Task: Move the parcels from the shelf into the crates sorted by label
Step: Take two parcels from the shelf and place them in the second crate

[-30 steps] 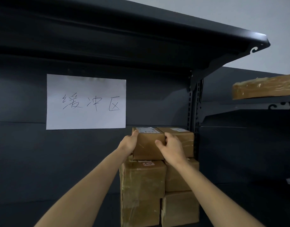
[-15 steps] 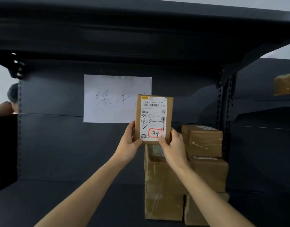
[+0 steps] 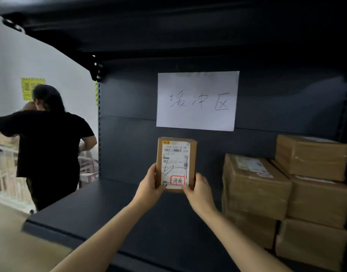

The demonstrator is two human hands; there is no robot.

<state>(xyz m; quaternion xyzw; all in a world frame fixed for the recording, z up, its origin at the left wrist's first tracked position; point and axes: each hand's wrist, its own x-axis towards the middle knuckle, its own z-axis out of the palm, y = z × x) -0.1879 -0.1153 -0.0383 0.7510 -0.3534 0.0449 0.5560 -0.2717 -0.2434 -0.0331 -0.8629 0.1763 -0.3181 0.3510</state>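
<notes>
Nearest to us, our left hand (image 3: 149, 183) and right hand (image 3: 200, 190) each pinched a lower corner of the small brown cardboard parcel (image 3: 175, 163), thumbs on its front and fingers curled behind. Both hands were equally near to it. The parcel stood upright in the air above the dark grey metal shelf (image 3: 102, 213), touching nothing else. Its long axis ran up and down, and its white label faced us with a red-boxed handwritten mark at the bottom.

Further back on the right, the stack of brown taped cardboard parcels (image 3: 255, 187) waited on the same shelf, well apart from the one we held. On the far panel hung a white paper sign (image 3: 197, 101).

Beyond the shelf's left end stood a person in a black shirt (image 3: 49, 142). Some pale pink and white shapes (image 3: 86, 171) beside them may have been crates, but we could not tell, nor see any contents. We judged that the carry would go left.
</notes>
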